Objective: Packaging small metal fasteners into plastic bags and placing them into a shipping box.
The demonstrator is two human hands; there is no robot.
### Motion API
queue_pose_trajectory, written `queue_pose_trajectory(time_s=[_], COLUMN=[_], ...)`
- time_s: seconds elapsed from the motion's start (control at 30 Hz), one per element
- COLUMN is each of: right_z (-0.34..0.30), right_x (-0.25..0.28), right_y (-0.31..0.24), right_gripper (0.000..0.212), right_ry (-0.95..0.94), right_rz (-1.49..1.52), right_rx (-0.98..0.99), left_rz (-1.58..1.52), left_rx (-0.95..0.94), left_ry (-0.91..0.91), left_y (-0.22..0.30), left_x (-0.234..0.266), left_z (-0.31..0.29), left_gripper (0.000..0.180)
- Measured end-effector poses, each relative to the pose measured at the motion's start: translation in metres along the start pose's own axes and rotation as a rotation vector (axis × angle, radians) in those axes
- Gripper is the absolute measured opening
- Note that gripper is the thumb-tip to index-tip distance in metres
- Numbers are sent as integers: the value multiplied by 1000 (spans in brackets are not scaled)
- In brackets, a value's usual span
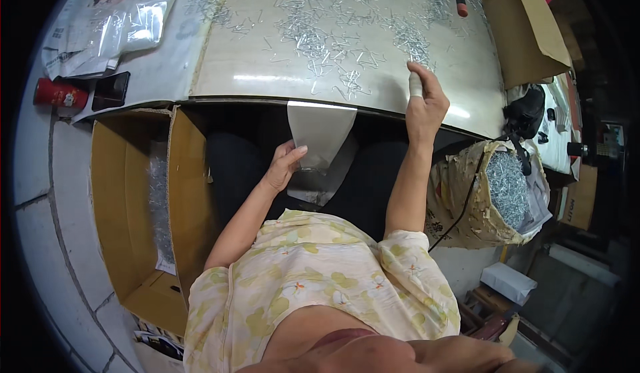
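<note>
My left hand (285,163) grips the side of a pale, tapered plastic bag (320,133), whose wide top meets the table's front edge; its lower part looks see-through. Above the table's near side is my right hand (427,106), with white tape around one digit. Its fingers are curled together, their tips beside a strip of small silver wire hooks (408,36). Whether a hook is between those fingertips I cannot make out. More loose wire hooks (310,40) lie scattered across the metal tabletop (253,63).
An open cardboard box (187,200) stands left of my legs, a bagged bundle of wire pieces (160,206) inside. At right, a torn sack (460,186) holds a wire heap (507,186). Beyond are an orange-ended handle (461,3), a cardboard box (527,33) and a red can (60,94).
</note>
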State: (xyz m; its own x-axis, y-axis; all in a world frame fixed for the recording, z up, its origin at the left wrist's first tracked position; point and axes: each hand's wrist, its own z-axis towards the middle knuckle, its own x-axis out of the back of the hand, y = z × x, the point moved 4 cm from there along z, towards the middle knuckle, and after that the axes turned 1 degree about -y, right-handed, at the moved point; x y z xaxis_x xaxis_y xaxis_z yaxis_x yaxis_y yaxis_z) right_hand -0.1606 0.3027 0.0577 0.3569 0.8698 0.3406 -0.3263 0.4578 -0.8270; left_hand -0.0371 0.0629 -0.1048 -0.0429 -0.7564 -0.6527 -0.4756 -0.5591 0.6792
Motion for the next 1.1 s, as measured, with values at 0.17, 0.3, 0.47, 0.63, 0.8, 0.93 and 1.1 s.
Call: queue_pose_trajectory(time_s=[0.17, 0.3, 0.47, 0.63, 0.8, 0.93, 1.1], right_z=[-19, -30, -7, -2, -19, 0, 1], right_x=[-3, -40, -117, -128, -101, -59, -99], right_y=[10, -10, -38, 1, -14, -1, -18], right_gripper=[26, 47, 53, 47, 42, 34, 39], right_ry=[-167, -391, -524, -554, -527, -452, -508], right_rz=[-204, -358, -444, -559, -532, 37, -308], right_rx=[1, 115, 445, 352, 329, 13, 272], left_rz=[-10, -43, -124, -264, -512, -499, -518], left_rx=[36, 56, 39, 28, 51, 35, 70], left_ry=[-11, 7, 5, 15, -340, -161, -274], left_y=[-8, -5, -13, -20, -45, -25, -20], left_x=[4, 2, -7, 4, 52, 11, -16], left_z=[1, -5, -5, -6, 3, 5, 3], left_gripper=[43, 41, 40, 35, 54, 59, 69])
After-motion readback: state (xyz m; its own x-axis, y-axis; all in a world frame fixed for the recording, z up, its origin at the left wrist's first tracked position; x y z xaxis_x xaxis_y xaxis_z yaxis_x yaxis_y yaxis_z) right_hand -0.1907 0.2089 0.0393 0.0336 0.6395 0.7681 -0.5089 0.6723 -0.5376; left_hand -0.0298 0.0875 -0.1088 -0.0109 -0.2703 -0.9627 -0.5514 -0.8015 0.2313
